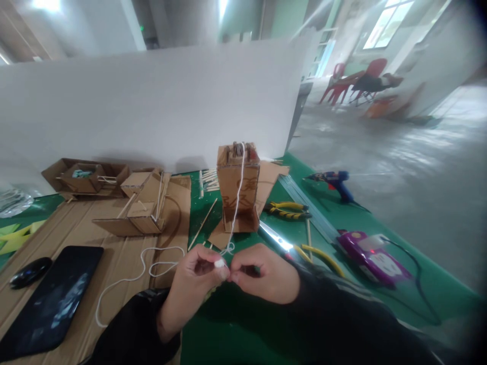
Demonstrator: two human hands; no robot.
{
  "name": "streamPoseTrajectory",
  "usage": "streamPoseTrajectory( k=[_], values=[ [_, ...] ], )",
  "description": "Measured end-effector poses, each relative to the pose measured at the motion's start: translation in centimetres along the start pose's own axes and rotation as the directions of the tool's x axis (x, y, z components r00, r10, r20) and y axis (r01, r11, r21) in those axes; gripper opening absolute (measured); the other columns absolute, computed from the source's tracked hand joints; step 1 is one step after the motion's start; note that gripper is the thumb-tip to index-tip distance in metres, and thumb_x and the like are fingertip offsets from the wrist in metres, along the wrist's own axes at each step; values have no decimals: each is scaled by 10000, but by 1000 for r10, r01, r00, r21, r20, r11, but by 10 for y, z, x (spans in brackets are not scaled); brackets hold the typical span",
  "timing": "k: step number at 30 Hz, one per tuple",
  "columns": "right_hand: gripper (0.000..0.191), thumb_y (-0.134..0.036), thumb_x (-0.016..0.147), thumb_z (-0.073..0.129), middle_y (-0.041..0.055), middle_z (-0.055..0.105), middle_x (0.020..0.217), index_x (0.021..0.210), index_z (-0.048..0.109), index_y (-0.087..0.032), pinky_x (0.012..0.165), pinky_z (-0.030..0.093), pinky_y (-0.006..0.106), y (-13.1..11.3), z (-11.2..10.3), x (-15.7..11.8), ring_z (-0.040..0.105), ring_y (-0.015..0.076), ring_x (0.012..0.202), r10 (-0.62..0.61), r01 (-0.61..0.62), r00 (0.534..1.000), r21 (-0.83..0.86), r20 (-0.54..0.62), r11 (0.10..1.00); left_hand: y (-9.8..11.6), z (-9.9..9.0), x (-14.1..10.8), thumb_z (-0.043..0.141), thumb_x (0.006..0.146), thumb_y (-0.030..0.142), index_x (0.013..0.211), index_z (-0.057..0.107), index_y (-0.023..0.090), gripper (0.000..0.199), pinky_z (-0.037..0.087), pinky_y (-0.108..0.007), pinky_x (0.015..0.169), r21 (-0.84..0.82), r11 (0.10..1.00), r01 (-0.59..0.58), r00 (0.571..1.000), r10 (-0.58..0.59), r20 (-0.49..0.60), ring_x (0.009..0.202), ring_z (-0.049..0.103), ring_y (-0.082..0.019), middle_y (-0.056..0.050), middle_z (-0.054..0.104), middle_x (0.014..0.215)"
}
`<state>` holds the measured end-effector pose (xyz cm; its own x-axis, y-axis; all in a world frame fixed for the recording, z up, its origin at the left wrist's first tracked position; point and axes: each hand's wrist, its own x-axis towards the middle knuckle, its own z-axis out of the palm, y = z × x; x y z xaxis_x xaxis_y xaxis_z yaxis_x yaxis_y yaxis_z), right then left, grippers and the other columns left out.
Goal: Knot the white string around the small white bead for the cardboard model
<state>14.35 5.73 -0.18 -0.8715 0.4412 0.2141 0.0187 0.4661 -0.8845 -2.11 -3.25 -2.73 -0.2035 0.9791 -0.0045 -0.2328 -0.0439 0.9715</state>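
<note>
A white string (239,195) runs from the top of an upright cardboard tower (238,190) down its front to a loop above my hands. My left hand (198,274) pinches a small white piece (219,263) between thumb and fingers. Close beside it, my right hand (262,274) has its thumb and fingertips pressed together, almost touching the left fingertips; what they grip is too small to make out. More string lies in loose curves on the cardboard at the left.
Cardboard models (142,208) and a black phone (57,299) lie left. To the right are yellow pliers (289,210), scissors (276,236), clear glue sticks (308,208), a blue glue gun (335,182) and a purple power strip (375,258). A white panel (160,106) stands behind.
</note>
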Motion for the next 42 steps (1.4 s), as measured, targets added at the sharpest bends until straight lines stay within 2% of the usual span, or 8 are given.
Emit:
streamPoseTrajectory(
  k=[9, 13, 21, 28, 31, 34, 38, 42],
  values=[
    [224, -188, 839, 525, -22, 485, 550, 653, 627, -117, 498, 326, 194, 5, 4, 1, 419, 74, 507, -64, 66, 997, -51, 46, 997, -6, -2, -1, 809, 650, 173, 758, 646, 191, 196, 448, -208, 608, 44, 999, 25, 1000, -25, 12, 667, 556, -108, 30, 608, 734],
    [292, -287, 876, 551, -15, 489, 569, 670, 641, -102, 496, 319, 201, 10, 4, 1, 425, 79, 519, -65, 65, 995, 13, 78, 998, -9, -1, -3, 812, 658, 219, 790, 730, 205, 156, 468, -284, 761, 22, 1000, 7, 998, -9, 63, 808, 591, -162, -22, 631, 855],
    [264, -294, 896, 553, 29, 633, 702, 768, 681, -101, 592, 414, 205, 13, -1, 5, 520, 101, 606, 127, -134, 990, 146, 56, 980, -17, 3, -5, 836, 634, 256, 794, 773, 253, 172, 374, -349, 986, -39, 999, 16, 983, -8, 184, 1167, 483, -251, -60, 530, 1169],
    [172, -247, 842, 564, -2, 573, 618, 749, 637, -122, 517, 370, 200, 2, -19, 5, 475, 98, 554, 283, -280, 948, 38, -148, 959, -15, 7, -6, 822, 652, 225, 822, 764, 226, 179, 492, -240, 708, -38, 989, 144, 981, -137, 136, 792, 629, -149, -36, 681, 871],
    [175, -263, 840, 552, -10, 548, 604, 749, 613, -127, 515, 378, 202, 4, -23, 4, 472, 96, 546, 294, -282, 942, 95, -163, 955, -15, 9, -9, 814, 664, 234, 829, 755, 189, 181, 505, -244, 690, 15, 974, 227, 966, -227, 122, 722, 651, -147, -35, 714, 738],
    [178, -260, 835, 564, -21, 519, 575, 727, 611, -127, 493, 377, 188, 7, -24, 4, 465, 86, 529, 300, -275, 936, 151, -184, 949, -14, 10, -10, 815, 661, 227, 823, 737, 177, 186, 507, -233, 695, -3, 979, 205, 975, -204, 91, 724, 656, -139, -27, 724, 755],
    [188, -272, 841, 581, -5, 564, 687, 714, 593, -134, 373, 349, 151, 10, -24, 2, 453, 52, 454, 263, -175, 952, 434, -153, 884, -13, 8, -5, 793, 686, 197, 815, 703, 174, 159, 497, -210, 702, -7, 990, 138, 990, -138, -14, 745, 651, -123, -6, 717, 780],
    [209, -284, 846, 608, 91, 628, 967, 724, 600, -115, 354, 405, 150, 11, -23, -3, 609, 91, 548, 105, -81, 994, 686, 7, 723, -13, 6, -2, 769, 710, 197, 794, 672, 171, 132, 492, -193, 659, 47, 993, 107, 989, -102, -108, 681, 640, -105, 12, 706, 720]
  ],
)
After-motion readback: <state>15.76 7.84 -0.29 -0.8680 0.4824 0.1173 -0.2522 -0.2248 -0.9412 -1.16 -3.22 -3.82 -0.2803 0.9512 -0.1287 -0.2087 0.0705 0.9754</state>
